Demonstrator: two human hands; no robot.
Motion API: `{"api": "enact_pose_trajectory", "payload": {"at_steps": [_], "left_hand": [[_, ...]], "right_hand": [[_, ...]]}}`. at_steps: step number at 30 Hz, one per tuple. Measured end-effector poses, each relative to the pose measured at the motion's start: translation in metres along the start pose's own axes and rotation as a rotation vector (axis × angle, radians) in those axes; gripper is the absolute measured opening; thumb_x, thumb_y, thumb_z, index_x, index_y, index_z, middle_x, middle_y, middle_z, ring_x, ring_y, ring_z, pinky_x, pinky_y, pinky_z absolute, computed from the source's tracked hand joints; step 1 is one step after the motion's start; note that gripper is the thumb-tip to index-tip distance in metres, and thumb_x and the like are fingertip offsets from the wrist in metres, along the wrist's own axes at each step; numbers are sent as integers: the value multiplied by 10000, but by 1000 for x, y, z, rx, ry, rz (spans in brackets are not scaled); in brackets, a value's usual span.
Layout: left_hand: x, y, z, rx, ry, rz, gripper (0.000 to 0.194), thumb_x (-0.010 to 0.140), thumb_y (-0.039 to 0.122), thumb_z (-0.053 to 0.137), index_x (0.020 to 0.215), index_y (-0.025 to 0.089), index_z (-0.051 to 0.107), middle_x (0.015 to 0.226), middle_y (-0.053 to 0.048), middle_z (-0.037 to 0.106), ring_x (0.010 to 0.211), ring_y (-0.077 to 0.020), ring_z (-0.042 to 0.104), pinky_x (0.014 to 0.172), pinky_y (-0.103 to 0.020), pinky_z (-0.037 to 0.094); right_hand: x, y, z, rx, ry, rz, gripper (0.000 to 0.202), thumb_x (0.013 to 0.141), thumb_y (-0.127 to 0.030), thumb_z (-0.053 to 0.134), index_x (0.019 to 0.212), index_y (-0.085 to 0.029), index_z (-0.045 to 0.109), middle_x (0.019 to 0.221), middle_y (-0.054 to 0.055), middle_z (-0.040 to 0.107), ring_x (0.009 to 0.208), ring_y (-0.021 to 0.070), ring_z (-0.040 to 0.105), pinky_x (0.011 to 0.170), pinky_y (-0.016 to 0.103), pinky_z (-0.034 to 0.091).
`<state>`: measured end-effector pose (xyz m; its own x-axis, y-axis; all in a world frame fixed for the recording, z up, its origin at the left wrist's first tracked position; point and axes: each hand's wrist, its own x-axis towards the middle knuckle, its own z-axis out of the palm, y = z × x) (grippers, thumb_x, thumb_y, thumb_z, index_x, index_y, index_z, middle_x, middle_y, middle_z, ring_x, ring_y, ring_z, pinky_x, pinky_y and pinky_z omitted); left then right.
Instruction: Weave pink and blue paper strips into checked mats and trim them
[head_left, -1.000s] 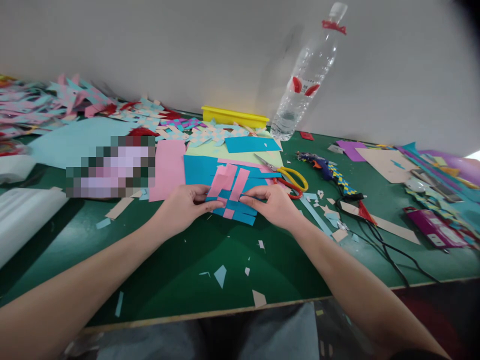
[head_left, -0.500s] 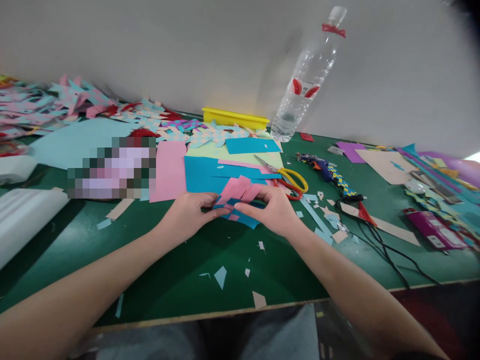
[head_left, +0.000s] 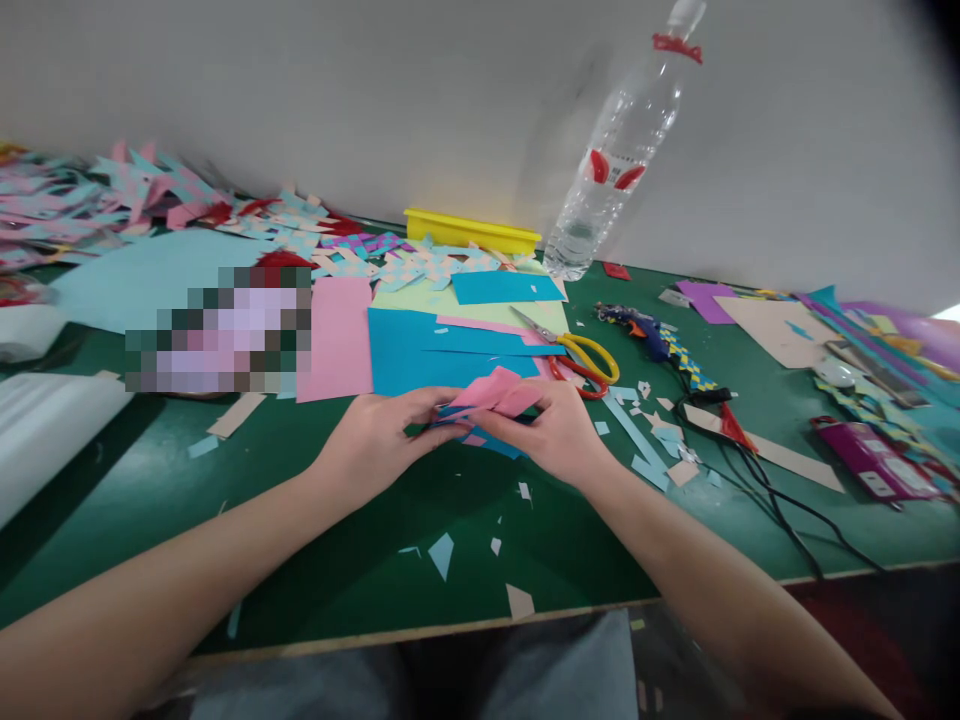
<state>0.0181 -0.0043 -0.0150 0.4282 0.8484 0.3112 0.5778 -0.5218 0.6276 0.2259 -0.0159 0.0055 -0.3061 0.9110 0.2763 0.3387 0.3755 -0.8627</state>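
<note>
A small pink-and-blue piece made of flat paper strips [head_left: 496,386] was between the two hands, over the shiny green table [head_left: 570,550] and in front of a flat bright-blue paper sheet [head_left: 397,345]. The left hand [head_left: 394,432] pinched its left end, thumb and fingers close together. The right hand [head_left: 559,425] pinched the pink strips on its right side. I could not tell if it touched the table. The paper looked very light, thin and bendy. It would likely crease or tear if squeezed hard, so the edges seemed the best place for a soft pinch.
</note>
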Motion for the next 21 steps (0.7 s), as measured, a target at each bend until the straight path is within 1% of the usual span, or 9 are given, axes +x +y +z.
{"api": "enact_pose_trajectory", "payload": {"at_steps": [2,4,5,7,8,11,13,17,21], "left_hand": [[0,0,0,-2,-4,15,417,881,566,511,1071,244,695,830,-5,772,701,-204,723,610,-250,514],[0,0,-1,12,14,14,404,881,560,518,1032,235,706,872,-16,771,704,-202,721,620,-251,514],[1,0,-1,30,37,3,397,880,557,523,1020,235,708,856,-18,769,686,-200,716,605,-251,508],[1,0,-1,66,94,-32,386,874,550,536,1034,240,701,759,-11,752,634,-197,697,554,-248,488],[2,-1,0,84,115,-48,384,872,546,543,1050,241,695,710,-6,737,611,-197,688,532,-246,476],[2,-4,1,204,152,-57,392,884,531,535,1068,219,686,662,-14,711,561,-191,661,500,-247,442],[1,-7,1,334,186,-3,403,920,515,483,1083,208,688,640,-21,700,523,-182,637,486,-251,409],[-2,-11,-5,472,287,230,398,983,428,387,1165,217,671,548,-11,653,454,-165,574,475,-267,378],[-4,-8,-13,496,318,241,318,976,375,432,1163,261,662,615,-15,698,516,-162,617,502,-269,414]], "right_hand": [[0,0,1,4,-26,-23,293,826,-383,669,602,-198,633,700,17,707,713,176,668,650,299,532],[0,-1,0,-59,21,-64,182,822,-371,675,752,-203,661,858,36,725,845,202,678,746,329,545],[0,-2,-1,-110,84,-96,168,814,-359,681,882,-207,660,972,52,715,925,217,667,802,350,541],[0,-5,-4,-226,252,-206,383,810,-317,669,1164,-215,560,1194,92,631,1063,241,615,888,401,519],[0,-6,-5,-285,344,-293,449,815,-292,650,1233,-220,503,1232,106,596,1083,246,597,898,419,511],[-6,-11,-5,-496,463,-599,376,809,-219,631,1167,-254,520,1058,79,646,997,247,613,865,434,496],[-12,-15,0,-632,371,-742,303,813,-192,628,1099,-264,560,974,46,690,899,222,639,846,416,486],[-22,-19,18,-771,110,-776,247,879,-221,530,1121,-212,581,1235,88,657,963,209,648,783,356,520],[-25,-21,29,-872,72,-740,274,910,-243,467,1131,-138,591,1304,146,609,888,197,662,745,344,541]]}}
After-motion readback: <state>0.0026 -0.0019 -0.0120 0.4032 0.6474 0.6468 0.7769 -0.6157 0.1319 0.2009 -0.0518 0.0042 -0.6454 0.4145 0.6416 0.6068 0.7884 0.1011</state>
